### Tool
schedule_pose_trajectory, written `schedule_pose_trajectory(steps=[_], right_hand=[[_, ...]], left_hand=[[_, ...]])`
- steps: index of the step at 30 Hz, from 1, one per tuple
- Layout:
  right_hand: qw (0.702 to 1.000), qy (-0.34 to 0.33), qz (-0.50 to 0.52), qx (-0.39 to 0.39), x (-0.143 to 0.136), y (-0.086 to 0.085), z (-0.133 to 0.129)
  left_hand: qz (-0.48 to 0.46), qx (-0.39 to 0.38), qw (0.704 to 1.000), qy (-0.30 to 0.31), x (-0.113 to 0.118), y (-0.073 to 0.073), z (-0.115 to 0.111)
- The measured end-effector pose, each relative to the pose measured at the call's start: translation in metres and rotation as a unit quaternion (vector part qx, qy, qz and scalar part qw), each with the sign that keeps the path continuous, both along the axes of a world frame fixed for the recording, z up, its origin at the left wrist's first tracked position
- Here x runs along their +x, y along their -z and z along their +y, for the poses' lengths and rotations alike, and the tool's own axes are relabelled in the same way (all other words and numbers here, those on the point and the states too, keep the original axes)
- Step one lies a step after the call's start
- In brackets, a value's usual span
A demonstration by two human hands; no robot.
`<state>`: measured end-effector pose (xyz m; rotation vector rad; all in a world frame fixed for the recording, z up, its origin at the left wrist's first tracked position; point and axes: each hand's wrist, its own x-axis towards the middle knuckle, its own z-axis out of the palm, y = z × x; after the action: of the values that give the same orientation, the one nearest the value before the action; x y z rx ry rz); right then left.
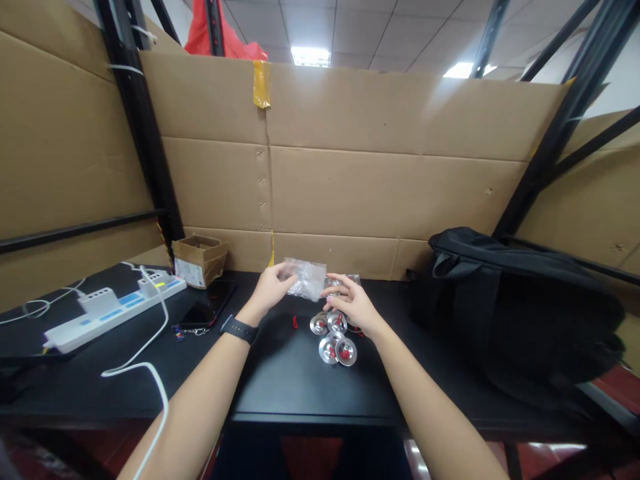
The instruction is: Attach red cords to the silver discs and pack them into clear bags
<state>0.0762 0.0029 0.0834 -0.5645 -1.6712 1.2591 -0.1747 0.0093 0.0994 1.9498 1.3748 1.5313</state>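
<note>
Bag pinched in left hand; right hand spread.

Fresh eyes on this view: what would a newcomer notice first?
Probably the shiny metal discs with red pieces, clustered on the black table beside the right hand. Just beyond them, the left hand holds a clear plastic bag. The bulky black bag at right also stands out.

A white power strip, cardboard box, dark phone and black bag rest on the table.
</note>
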Motion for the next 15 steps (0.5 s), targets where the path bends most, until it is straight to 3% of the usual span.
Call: schedule_pose_trajectory(steps=[3, 5, 8, 11, 15], right_hand=[[0.999, 0.031, -0.013, -0.005, 0.0, 0.003, 0.003], [0.998, 0.057, -0.019, -0.006, 0.003, 0.003, 0.006], [0.997, 0.076, -0.023, -0.002, 0.006, 0.002, 0.01], [0.996, 0.083, -0.026, 0.005, 0.008, 0.002, 0.012], [0.995, 0.085, -0.042, 0.009, 0.009, 0.003, 0.013]], left_hand=[[0.135, -0.014, 0.981, -0.138, -0.025, 0.003, 0.005], [0.222, -0.058, 0.945, -0.232, -0.047, 0.006, 0.007], [0.278, -0.13, 0.895, -0.324, -0.07, 0.014, 0.009], [0.282, -0.182, 0.864, -0.376, -0.076, 0.021, 0.011], [0.276, -0.199, 0.855, -0.393, -0.069, 0.025, 0.013]])
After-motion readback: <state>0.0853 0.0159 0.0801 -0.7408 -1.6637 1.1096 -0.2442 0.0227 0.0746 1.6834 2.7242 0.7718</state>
